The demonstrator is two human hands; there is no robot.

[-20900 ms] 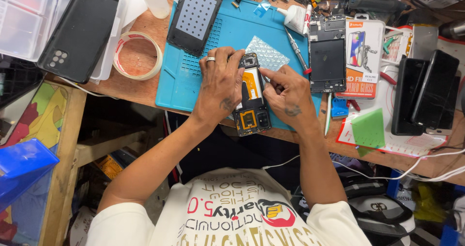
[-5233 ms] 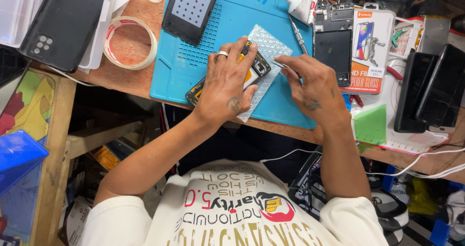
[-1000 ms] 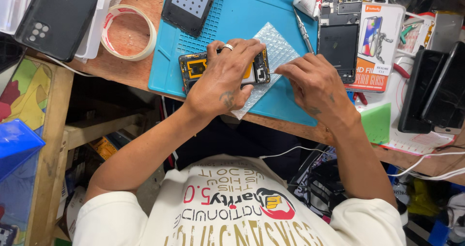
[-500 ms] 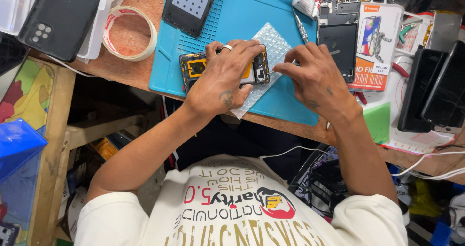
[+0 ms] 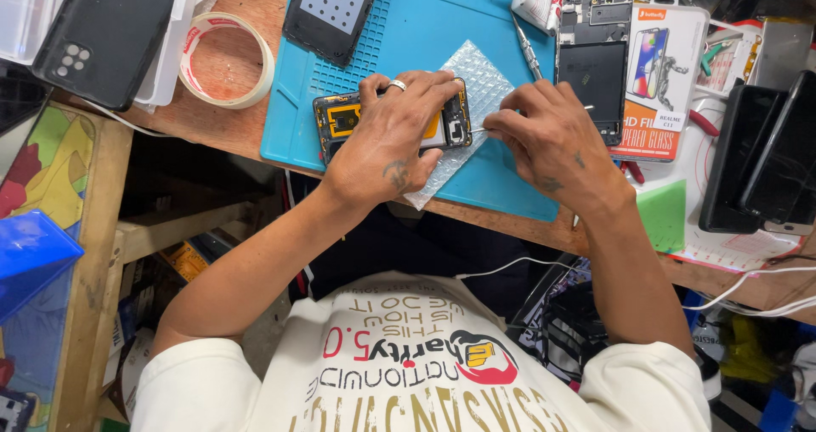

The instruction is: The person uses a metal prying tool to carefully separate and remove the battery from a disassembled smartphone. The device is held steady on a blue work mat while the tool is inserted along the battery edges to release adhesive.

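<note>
An opened phone (image 5: pixel 340 119) with a black frame and yellow inner parts lies sideways on a sheet of bubble wrap (image 5: pixel 480 79) on a blue work mat (image 5: pixel 425 32). My left hand (image 5: pixel 387 139) presses down on its middle, a ring on one finger. My right hand (image 5: pixel 548 134) pinches a thin metal tool whose tip (image 5: pixel 476 129) touches the phone's right end.
A roll of tape (image 5: pixel 225 60) and a black phone back (image 5: pixel 102 32) lie to the left. A perforated black panel (image 5: pixel 336 7) sits on the mat's top. A bare phone frame (image 5: pixel 591 66), a screen-protector pack (image 5: pixel 659 66), a screwdriver (image 5: pixel 527 49) and dark phones (image 5: pixel 765 156) lie at right.
My right hand has moved left and down to the phone's right end with the thin tool. My left hand stays pressed on the phone.
</note>
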